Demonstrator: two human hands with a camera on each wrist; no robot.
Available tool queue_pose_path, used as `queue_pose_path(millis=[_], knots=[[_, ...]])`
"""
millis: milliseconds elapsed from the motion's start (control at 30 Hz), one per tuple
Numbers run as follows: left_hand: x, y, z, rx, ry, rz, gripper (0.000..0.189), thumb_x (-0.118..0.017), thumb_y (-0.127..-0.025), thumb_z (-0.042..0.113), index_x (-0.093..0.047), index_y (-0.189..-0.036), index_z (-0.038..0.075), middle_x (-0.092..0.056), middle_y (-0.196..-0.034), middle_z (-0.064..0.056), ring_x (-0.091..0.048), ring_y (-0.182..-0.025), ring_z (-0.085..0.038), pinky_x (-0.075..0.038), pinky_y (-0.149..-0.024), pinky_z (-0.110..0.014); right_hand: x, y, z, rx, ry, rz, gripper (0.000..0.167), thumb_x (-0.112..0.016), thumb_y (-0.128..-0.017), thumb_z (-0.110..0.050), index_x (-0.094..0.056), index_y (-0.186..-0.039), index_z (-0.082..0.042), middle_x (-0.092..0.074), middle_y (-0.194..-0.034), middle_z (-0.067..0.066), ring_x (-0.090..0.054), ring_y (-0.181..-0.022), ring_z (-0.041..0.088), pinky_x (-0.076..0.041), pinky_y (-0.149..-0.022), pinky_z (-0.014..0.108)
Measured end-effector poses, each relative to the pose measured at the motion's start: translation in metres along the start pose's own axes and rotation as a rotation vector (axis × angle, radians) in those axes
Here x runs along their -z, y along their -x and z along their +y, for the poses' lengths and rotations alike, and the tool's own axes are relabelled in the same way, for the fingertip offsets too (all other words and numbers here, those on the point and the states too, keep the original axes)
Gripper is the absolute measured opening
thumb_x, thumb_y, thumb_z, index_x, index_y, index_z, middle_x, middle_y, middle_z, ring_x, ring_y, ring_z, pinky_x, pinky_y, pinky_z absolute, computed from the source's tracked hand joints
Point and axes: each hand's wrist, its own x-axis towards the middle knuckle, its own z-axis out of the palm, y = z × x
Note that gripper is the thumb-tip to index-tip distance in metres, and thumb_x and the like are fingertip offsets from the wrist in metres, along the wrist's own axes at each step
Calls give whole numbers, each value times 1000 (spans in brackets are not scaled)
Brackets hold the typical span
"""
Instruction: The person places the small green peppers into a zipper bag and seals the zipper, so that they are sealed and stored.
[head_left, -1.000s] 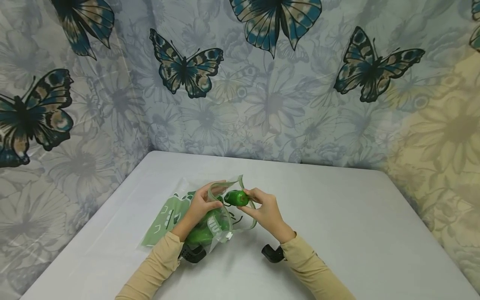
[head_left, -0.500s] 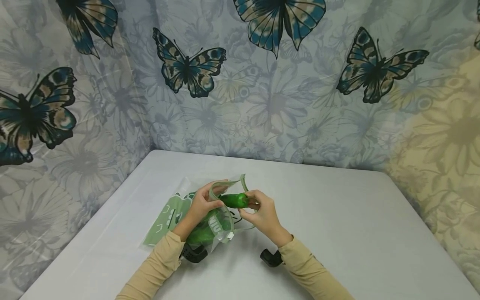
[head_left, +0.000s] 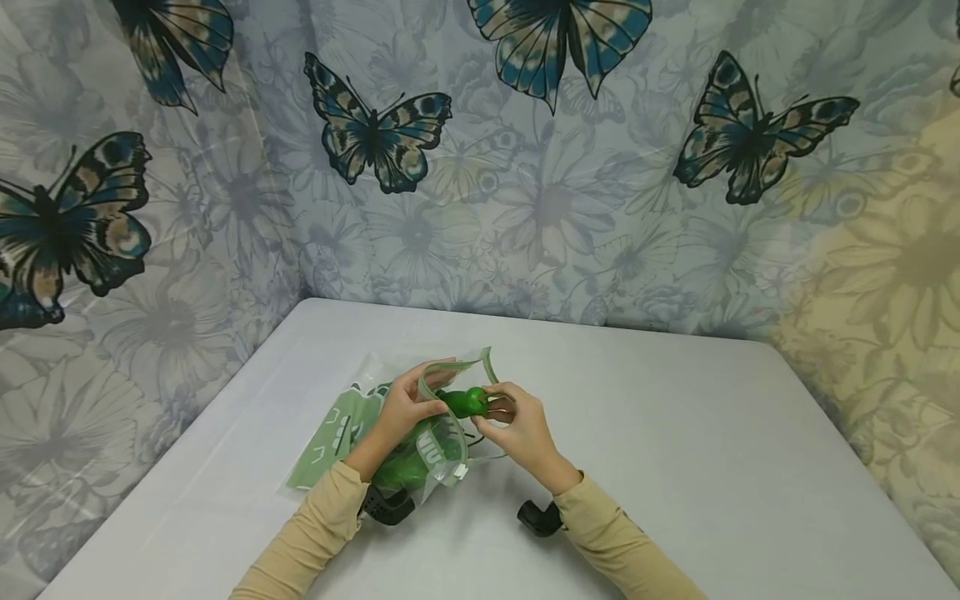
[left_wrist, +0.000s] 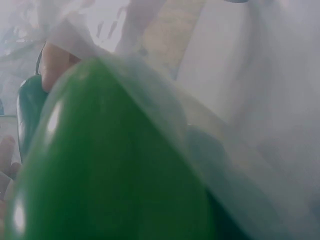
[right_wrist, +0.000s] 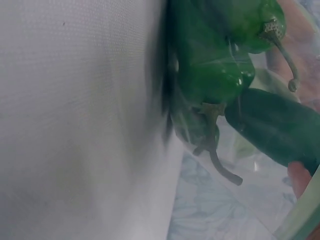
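Observation:
A clear zip bag (head_left: 330,442) with green print lies on the table, its mouth spread toward the right. My left hand (head_left: 403,408) grips the bag near its rim, thumb at the opening. My right hand (head_left: 525,423) holds a glossy green pepper (head_left: 467,403) by its stem end, the far tip inside the bag's mouth. Through the plastic in the right wrist view, several green peppers (right_wrist: 215,75) with curved stems show beside a darker pepper (right_wrist: 275,125) with a fingertip on it. A large green pepper (left_wrist: 110,165) in the bag fills much of the left wrist view.
A white table (head_left: 712,467) extends around the bag, with its back edge near a butterfly-print cloth (head_left: 547,208). A black wrist camera (head_left: 388,506) hangs under the left wrist and another black camera (head_left: 540,517) under the right. The bag's slider (head_left: 461,472) sits at the near rim.
My right hand has moved slightly left, taking the pepper farther into the bag's mouth and turning it so its stem end faces right. The left hand has stayed on the bag.

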Motion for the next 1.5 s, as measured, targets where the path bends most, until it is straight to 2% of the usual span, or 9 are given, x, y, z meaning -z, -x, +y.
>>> queue_pose_path(millis=[133, 367, 533, 667, 867, 1000, 1167, 1400, 1500], knots=[[-2, 0, 1, 18, -9, 9, 76, -69, -74, 34, -40, -124, -16, -53, -122, -9, -48, -112, -19, -36, -92, -45, 1, 0, 0, -79, -5, -23, 31, -64, -73, 16, -52, -102, 18, -56, -97, 28, -60, -81, 38, -51, -72, 36], [-3, 0, -1, 11, -24, 15, 76, -69, -73, 37, -42, -124, -13, -55, -120, -7, -49, -111, -17, -45, -77, -24, 4, -1, -2, -134, 35, -69, 28, -64, -76, 11, -55, -102, 16, -58, -94, 26, -61, -83, 36, -51, -73, 33], [-4, -1, -3, 14, -26, 14, 78, -69, -73, 37, -40, -123, -16, -50, -120, -25, -49, -111, -18, -45, -84, -33, 3, 0, -4, -147, 30, -102, 23, -64, -78, 9, -57, -99, 15, -59, -93, 25, -61, -83, 34, -50, -72, 29], [-5, -1, -4, 20, -17, 14, 79, -69, -73, 36, -40, -123, -17, -47, -119, -30, -49, -111, -18, -43, -86, -39, 3, 0, -4, -152, 38, -103, 22, -64, -79, 7, -58, -98, 14, -60, -93, 23, -61, -83, 33, -50, -72, 28], [-6, 0, -2, 32, -3, 8, 80, -69, -72, 37, -39, -124, -17, -48, -122, -24, -48, -112, -19, -41, -88, -42, 0, 2, -1, -59, 52, -67, 27, -65, -75, 11, -58, -100, 16, -57, -94, 25, -59, -84, 36, -50, -74, 35], [-6, 2, -1, 32, -10, 10, 79, -69, -72, 38, -40, -125, -14, -50, -124, -16, -47, -114, -20, -40, -90, -36, -1, 0, 2, 22, 52, -44, 27, -66, -72, 15, -56, -97, 17, -56, -93, 27, -58, -85, 39, -50, -74, 39], [-7, 1, -1, 29, -16, 7, 77, -69, -73, 37, -41, -126, -12, -51, -124, -6, -47, -114, -19, -36, -95, -37, -1, 0, 6, 23, 64, -68, 26, -66, -72, 16, -57, -97, 16, -57, -93, 26, -58, -85, 38, -50, -75, 38], [-6, 0, -1, 16, -20, -11, 78, -68, -74, 37, -40, -126, -14, -47, -126, -19, -46, -115, -22, -34, -93, -48, -7, 0, 32, 32, 79, -93, 20, -66, -77, 8, -62, -96, 10, -59, -91, 19, -61, -82, 30, -50, -73, 29], [-3, 0, -2, 0, -34, -8, 74, -68, -75, 36, -42, -127, -10, -48, -126, -18, -46, -114, -22, -34, -89, -55, -10, -2, 39, 31, 111, -96, 18, -66, -79, 2, -64, -96, 5, -60, -90, 14, -62, -80, 23, -50, -72, 24]])
